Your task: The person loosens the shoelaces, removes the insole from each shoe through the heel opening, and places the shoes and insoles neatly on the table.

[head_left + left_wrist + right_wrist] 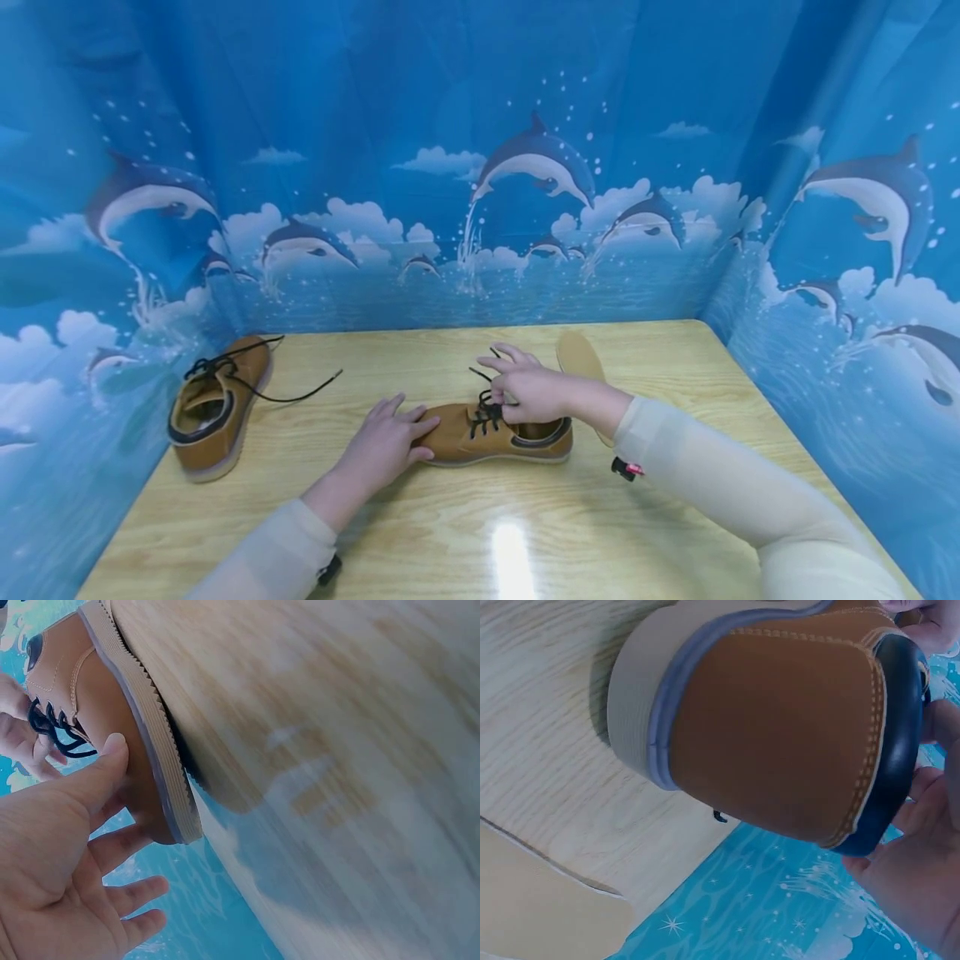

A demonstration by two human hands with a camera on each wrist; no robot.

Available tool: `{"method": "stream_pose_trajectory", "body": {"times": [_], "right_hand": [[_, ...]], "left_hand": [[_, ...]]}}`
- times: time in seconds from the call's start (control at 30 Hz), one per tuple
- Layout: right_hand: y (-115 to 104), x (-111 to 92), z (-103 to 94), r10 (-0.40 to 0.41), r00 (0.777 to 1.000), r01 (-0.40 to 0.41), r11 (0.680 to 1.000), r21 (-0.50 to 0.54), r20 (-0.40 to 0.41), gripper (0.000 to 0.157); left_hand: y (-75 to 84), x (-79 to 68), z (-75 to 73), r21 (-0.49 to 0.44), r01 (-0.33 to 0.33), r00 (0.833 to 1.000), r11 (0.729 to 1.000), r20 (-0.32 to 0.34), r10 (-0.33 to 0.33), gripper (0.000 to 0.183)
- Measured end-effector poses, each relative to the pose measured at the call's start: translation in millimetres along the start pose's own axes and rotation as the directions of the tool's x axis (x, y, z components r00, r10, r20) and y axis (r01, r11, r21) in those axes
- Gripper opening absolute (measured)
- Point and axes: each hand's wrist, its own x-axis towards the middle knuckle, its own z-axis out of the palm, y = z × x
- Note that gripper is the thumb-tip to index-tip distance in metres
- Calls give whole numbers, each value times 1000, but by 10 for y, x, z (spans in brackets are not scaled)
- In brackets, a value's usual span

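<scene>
A brown lace-up shoe (452,427) with a dark collar lies sole down on the table, its toe pointing left. My left hand (382,446) holds the toe; in the left wrist view the thumb (112,746) lies on the near side of the upper, with the other fingers spread beyond it. Over the throat of the shoe, my right hand (536,392) pinches the black shoelace (484,417) with curled fingers. Two lace ends stick out past those fingers. The heel (772,727) fills the right wrist view, where the fingertips are partly hidden behind the collar.
A second brown shoe (257,360) stands at the table's left edge, its black lace trailing right. Behind my right forearm lies a tan insole (579,357). The wooden table (420,533) is bordered by a blue dolphin-print curtain (360,275) at the back and sides.
</scene>
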Motion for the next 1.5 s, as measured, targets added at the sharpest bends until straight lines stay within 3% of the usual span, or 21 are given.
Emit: {"method": "stream_pose_trajectory", "body": {"times": [0.37,0.6,0.87,1.0,1.1,1.23,1.37,1.5], "right_hand": [[52,2,2,30,998,-41,975,220,50,16],[120,35,-36,54,997,-44,981,191,-47,25],[103,6,-85,0,1000,-2,992,126,12,13],[60,9,-60,-18,1000,19,997,76,-13,19],[52,20,-47,-26,999,30,994,108,-44,20],[102,41,-34,-30,998,44,963,267,-57,18],[153,52,-52,-14,1000,23,910,414,-24,13],[172,56,-114,51,999,-37,845,533,-12,9]], "left_hand": [[-9,-8,14,-2,-6,1000,1000,-8,6,55],[-16,-17,4,-2,-14,1000,1000,-14,14,55],[-11,-18,-7,6,-19,1000,1000,-22,19,54],[2,-16,1,-1,-14,1000,1000,-15,14,54],[11,-17,3,-7,-8,1000,1000,-11,8,54],[10,-16,13,-7,-5,1000,1000,-11,5,54],[4,-13,16,-1,-6,1000,1000,-9,6,54],[0,-11,10,5,-6,1000,1000,-7,6,55]]}}
